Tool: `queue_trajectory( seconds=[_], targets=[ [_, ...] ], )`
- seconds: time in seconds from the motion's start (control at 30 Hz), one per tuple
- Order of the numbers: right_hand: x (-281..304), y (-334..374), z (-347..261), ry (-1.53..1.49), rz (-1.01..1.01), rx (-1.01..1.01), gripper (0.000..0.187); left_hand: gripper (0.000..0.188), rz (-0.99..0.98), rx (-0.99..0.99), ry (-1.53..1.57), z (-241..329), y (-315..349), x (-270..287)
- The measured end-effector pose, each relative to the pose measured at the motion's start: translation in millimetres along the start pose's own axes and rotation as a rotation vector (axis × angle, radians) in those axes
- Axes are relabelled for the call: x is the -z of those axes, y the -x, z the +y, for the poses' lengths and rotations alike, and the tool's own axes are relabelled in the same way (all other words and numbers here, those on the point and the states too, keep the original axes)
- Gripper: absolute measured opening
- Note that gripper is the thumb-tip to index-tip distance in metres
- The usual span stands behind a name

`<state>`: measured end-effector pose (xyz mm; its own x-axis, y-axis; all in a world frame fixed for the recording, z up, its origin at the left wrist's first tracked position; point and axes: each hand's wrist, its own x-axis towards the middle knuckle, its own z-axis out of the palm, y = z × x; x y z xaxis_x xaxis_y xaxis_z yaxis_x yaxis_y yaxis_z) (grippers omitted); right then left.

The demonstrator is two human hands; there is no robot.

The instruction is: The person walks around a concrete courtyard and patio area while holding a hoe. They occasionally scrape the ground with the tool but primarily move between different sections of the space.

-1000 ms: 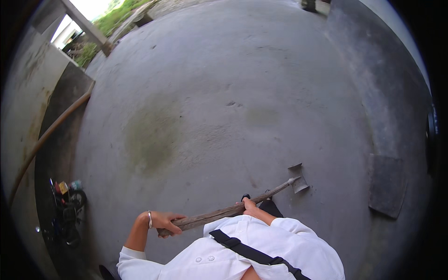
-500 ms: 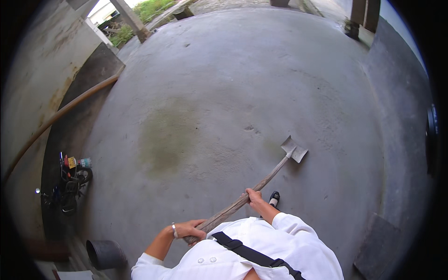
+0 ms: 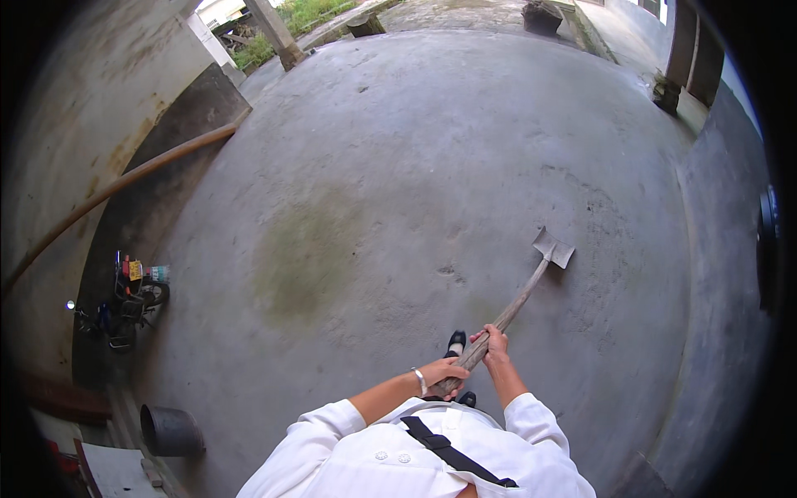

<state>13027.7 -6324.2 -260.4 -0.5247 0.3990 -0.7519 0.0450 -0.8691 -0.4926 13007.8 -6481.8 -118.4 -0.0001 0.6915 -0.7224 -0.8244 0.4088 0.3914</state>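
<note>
A shovel (image 3: 523, 299) with a long, worn wooden handle and a small grey metal blade slants out ahead of me to the right. Its blade (image 3: 554, 248) is at or just above the floor; I cannot tell whether it touches. My left hand (image 3: 443, 373), a silver bracelet at its wrist, is closed round the rear end of the handle. Farther up the same handle, my right hand (image 3: 495, 340) grips it with fingers wrapped round the wood. Dark shoes (image 3: 457, 340) show beneath and beside my hands.
Grey concrete floor (image 3: 398, 183) spreads ahead, with a greenish stain. At the left stand a motorcycle (image 3: 133, 299) and a dark bucket (image 3: 172, 431). A brown pole (image 3: 124, 178) leans along the left wall. Posts (image 3: 274, 33) and a stump-like block (image 3: 541, 18) mark the far edge.
Both hands have moved right with the shovel, closer together on the handle. The handle points more steeply away from me and the blade sits farther right. My view has shifted slightly.
</note>
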Motion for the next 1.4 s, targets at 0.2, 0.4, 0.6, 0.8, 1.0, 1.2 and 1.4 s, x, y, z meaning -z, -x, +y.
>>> queue_trajectory(
  seconds=[0.2,0.4,0.6,0.8,1.0,1.2,1.4],
  targets=[
    [-27,-85,-89,-0.071,0.037,0.011,0.013,0.022,0.035,0.015,0.028,103,-95,-13],
    [-54,-213,-207,-0.011,0.214,0.153,0.017,0.016,-0.153,0.023,0.157,227,-226,-12],
    [-91,-220,-234,-0.232,0.179,0.14,0.018,0.024,-0.074,0.213,0.22,300,-219,-35],
    [-130,-237,-253,-0.265,0.19,0.125,0.02,0.026,-0.067,0.288,0.1,352,-217,-19],
    [-129,-290,-293,-0.243,0.172,0.159,0.014,0.022,-0.08,0.261,0.112,391,-271,-18],
    [-165,-255,-275,-0.164,0.204,0.033,0.018,0.037,-0.055,0.359,0.079,413,-214,-7],
    [-119,-315,-328,-0.097,0.176,0.061,0.02,0.036,-0.027,0.294,0.076,417,-286,-36]
  ],
)
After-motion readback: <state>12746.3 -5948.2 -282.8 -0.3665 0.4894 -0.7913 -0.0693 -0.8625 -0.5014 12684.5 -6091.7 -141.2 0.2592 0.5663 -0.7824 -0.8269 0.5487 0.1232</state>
